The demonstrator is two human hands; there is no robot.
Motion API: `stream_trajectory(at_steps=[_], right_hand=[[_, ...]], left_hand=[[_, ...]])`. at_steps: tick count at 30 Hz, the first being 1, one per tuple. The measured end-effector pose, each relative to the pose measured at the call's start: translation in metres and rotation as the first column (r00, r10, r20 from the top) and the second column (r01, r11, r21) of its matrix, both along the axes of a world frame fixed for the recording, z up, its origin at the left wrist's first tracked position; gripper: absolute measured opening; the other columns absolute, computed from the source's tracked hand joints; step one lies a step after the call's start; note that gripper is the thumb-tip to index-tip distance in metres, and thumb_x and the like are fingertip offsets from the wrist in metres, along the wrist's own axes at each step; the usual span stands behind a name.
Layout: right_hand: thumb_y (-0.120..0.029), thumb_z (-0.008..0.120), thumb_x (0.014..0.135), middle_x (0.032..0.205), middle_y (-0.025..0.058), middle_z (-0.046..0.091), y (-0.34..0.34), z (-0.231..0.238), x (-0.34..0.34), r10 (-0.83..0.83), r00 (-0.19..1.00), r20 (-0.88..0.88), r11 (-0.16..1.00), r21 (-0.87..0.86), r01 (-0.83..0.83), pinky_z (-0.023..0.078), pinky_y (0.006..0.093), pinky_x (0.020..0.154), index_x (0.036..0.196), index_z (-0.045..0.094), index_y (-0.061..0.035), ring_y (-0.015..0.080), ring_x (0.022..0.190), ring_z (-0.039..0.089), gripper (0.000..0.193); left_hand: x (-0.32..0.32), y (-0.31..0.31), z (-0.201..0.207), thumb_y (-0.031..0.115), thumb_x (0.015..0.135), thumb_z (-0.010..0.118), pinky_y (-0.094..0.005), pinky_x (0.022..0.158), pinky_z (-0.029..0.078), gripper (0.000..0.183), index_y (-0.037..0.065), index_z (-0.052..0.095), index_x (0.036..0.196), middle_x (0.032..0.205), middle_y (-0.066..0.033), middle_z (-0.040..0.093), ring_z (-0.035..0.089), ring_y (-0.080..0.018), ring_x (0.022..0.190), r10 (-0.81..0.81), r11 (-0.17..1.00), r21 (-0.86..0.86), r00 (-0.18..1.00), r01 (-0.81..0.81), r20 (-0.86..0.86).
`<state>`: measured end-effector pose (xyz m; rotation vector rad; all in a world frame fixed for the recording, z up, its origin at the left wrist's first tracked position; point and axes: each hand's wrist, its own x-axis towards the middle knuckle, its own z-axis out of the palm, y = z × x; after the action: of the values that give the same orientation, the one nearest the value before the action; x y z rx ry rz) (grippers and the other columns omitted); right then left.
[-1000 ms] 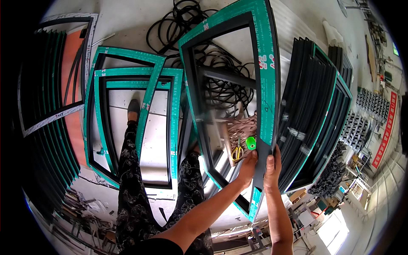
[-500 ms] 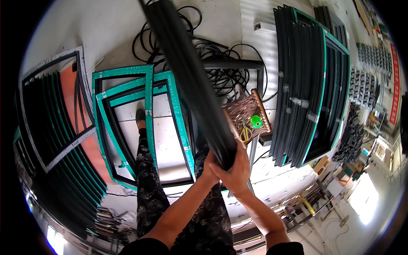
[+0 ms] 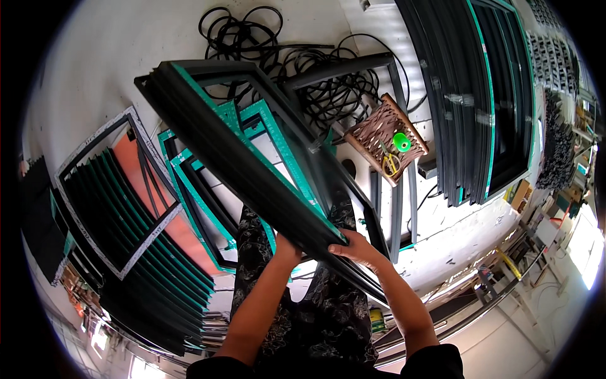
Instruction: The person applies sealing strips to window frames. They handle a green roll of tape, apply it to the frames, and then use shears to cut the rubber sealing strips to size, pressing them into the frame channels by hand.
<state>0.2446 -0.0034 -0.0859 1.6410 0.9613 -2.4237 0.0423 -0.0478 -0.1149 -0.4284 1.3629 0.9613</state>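
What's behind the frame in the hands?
Beyond the held frame are green-faced frames and coiled black strips, both partly covered. It also hides the fingers of the left hand; whatever else it covers can't be seen.

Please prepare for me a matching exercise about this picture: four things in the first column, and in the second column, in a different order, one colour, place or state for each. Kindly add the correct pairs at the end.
Things
1. scissors
2. spool
3. woven stool
4. large dark frame

Descriptions
A. bright green all over its side
B. held by the left hand and the right hand
C. yellow-handled
D. brown, with two small things lying on top

Right pairs
1-C
2-A
3-D
4-B
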Motion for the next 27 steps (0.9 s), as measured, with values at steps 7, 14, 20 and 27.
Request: stream_trajectory(at_steps=[7, 14, 20, 27], right_hand=[[-0.064, 0.074, 0.074, 0.09, 0.015, 0.067, -0.004, -0.001, 0.001, 0.074, 0.993, 0.091, 0.994, 0.072, -0.08, 0.049, 0.0354, 0.075, 0.112, 0.065, 0.0009, 0.0228, 0.082, 0.064, 0.076], [-0.076, 0.065, 0.072, 0.091, 0.0194, 0.066, -0.003, 0.006, 0.001, 0.13, 0.971, 0.199, 0.973, 0.164, -0.164, 0.05, 0.042, 0.075, 0.109, 0.065, 0.0017, 0.0329, 0.085, 0.066, 0.086], [-0.078, 0.064, 0.071, 0.085, 0.0191, 0.066, 0.006, 0.036, 0.012, 0.118, 0.964, 0.237, 0.968, 0.188, -0.165, 0.05, 0.0435, 0.073, 0.106, 0.067, 0.0006, 0.0354, 0.082, 0.066, 0.086], [-0.072, 0.068, 0.072, 0.081, 0.0166, 0.066, 0.009, 0.147, 0.049, 0.228, 0.96, 0.16, 0.964, 0.1, -0.245, 0.05, 0.0407, 0.072, 0.099, 0.067, -0.0075, 0.0335, 0.081, 0.067, 0.07]], left_hand=[[-0.082, 0.065, 0.113, 0.013, 0.083, 0.07, -0.0409, 0.079, 0.046, 0.025, 0.002, 0.061, 0.103, 0.093, -0.0116, 0.06, 0.059, -0.031, 0.086, -0.222, 0.303, -0.267, -0.204, 0.915, -0.953], [-0.042, 0.202, 0.078, 0.058, 0.06, 0.08, -0.0433, 0.077, 0.051, 0.066, 0.002, 0.064, 0.092, 0.086, -0.0139, 0.066, 0.065, -0.0324, 0.089, -0.04, -0.837, -0.318, -0.63, 0.445, -0.776], [-0.016, 0.224, 0.082, 0.079, 0.061, 0.066, -0.0428, 0.058, 0.053, 0.082, 0.0, 0.065, 0.084, 0.067, -0.0115, 0.064, 0.066, -0.0334, 0.067, 0.012, -0.928, -0.292, -0.768, 0.23, -0.64], [0.017, 0.214, 0.2, 0.082, 0.068, 0.06, -0.038, 0.054, 0.052, 0.082, 0.001, 0.064, 0.08, 0.063, -0.0094, 0.061, 0.065, -0.0273, 0.06, -0.016, -0.949, -0.24, -0.793, 0.203, -0.609]])
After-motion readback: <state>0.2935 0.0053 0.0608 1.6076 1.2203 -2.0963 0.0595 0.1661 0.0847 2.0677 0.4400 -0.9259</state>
